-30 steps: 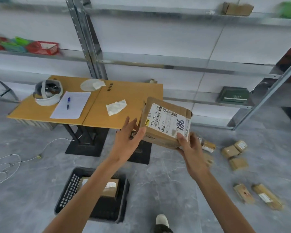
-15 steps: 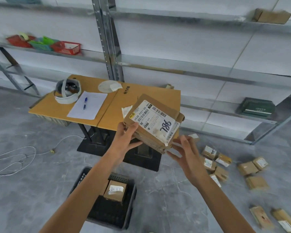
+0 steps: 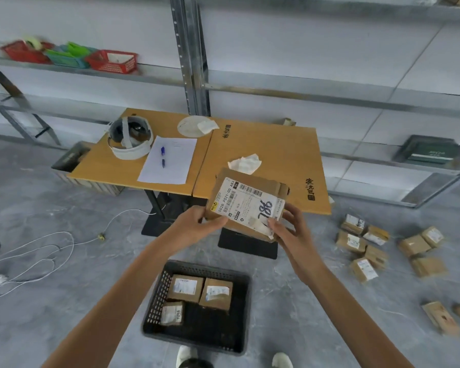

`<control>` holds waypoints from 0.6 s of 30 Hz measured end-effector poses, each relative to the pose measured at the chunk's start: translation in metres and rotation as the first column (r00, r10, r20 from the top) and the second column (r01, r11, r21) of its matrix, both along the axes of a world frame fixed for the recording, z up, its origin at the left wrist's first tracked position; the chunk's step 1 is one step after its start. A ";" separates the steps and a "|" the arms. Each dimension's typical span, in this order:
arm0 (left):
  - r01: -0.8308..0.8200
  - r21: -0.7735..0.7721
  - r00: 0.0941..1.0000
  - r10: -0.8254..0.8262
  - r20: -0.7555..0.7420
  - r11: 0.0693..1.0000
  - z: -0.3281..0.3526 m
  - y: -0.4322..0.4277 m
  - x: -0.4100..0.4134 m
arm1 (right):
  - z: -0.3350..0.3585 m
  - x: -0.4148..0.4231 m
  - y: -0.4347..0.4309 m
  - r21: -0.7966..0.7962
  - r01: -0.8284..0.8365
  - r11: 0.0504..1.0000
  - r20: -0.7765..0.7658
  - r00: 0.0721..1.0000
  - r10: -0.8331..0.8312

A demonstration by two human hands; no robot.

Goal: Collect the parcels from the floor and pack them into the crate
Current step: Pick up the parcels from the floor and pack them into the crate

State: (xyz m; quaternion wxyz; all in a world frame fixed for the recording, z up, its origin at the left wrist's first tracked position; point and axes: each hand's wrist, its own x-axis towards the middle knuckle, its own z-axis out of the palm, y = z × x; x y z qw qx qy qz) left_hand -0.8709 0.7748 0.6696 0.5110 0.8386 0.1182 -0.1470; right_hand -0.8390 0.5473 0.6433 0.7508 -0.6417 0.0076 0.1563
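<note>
Both my hands hold a brown cardboard parcel (image 3: 247,201) with a white label marked 786, up in the air above the crate. My left hand (image 3: 197,224) grips its left edge and my right hand (image 3: 287,232) grips its lower right corner. The black plastic crate (image 3: 239,341) stands on the floor below, between my arms, with three small brown parcels (image 3: 197,296) in its far left part. Several more parcels (image 3: 364,245) lie scattered on the grey floor to the right.
An orange table (image 3: 271,155) stands just behind the held parcel, with a headset, a sheet of paper and a pen on it. Metal shelving (image 3: 191,62) runs along the wall. A white cable (image 3: 43,251) lies on the floor at left. My shoes show at the bottom edge.
The parcel has come down and nearer to me, over the crate. My right hand has closed on its lower right corner. The view has tilted down, showing more of the crate.
</note>
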 end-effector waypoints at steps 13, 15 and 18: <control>0.002 0.064 0.995 0.005 -0.101 0.998 -0.092 0.125 -0.022 | -0.083 -0.034 0.138 -0.494 -0.031 0.869 -0.017 1.000 0.026; 0.014 0.062 0.986 -0.004 -0.168 0.998 -0.119 0.132 -0.021 | -0.106 -0.031 0.143 -0.578 -0.029 0.816 -0.017 1.000 0.023; 0.067 0.069 0.966 -0.047 -0.256 0.995 -0.166 0.135 -0.022 | -0.147 -0.032 0.145 -0.609 -0.057 0.791 -0.143 0.989 -0.038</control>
